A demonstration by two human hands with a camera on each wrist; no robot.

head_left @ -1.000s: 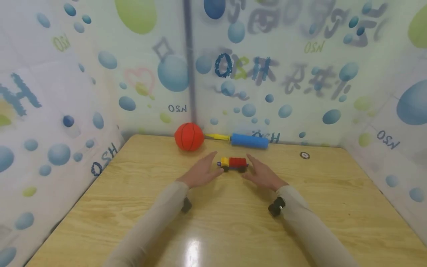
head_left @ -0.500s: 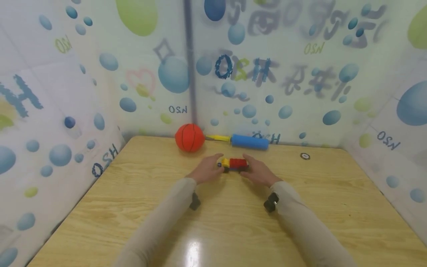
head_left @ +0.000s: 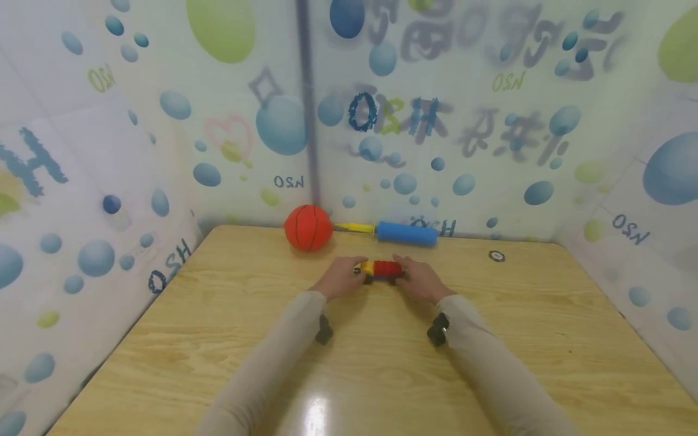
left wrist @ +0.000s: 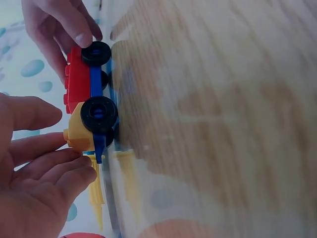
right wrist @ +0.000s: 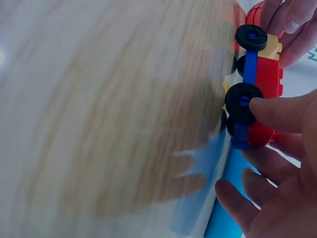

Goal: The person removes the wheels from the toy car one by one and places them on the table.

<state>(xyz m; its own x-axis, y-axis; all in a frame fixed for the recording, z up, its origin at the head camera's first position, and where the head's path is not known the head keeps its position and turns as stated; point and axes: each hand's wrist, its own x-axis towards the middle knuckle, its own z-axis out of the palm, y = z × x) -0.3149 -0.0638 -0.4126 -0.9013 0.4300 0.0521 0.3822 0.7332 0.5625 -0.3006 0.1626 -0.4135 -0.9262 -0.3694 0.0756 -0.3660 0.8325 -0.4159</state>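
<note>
A toy truck [head_left: 386, 269], with a red studded body, yellow cab, blue chassis and black wheels, stands on the wooden table between both hands. My left hand [head_left: 339, 278] is at the cab end. In the left wrist view its fingers lie by the front of the yellow cab [left wrist: 81, 133], while a gap shows between the thumb and the truck. My right hand [head_left: 421, 281] holds the rear end. Its thumb presses on a rear wheel [right wrist: 242, 101] in the right wrist view, and the other fingers curve behind the red body, partly hidden.
Behind the truck, a red ball [head_left: 308, 228] with black lines sits at the table's back edge. Beside it lie a yellow pointed piece [head_left: 354, 227] and a blue cylinder [head_left: 406, 234]. A small round black-and-white disc [head_left: 497, 256] lies to the right. Patterned walls enclose the table [head_left: 376, 375].
Both hands have moved inward to the truck's ends and their fingers have come closer to it. The right hand has taken hold of the rear. The truck has hardly moved.
</note>
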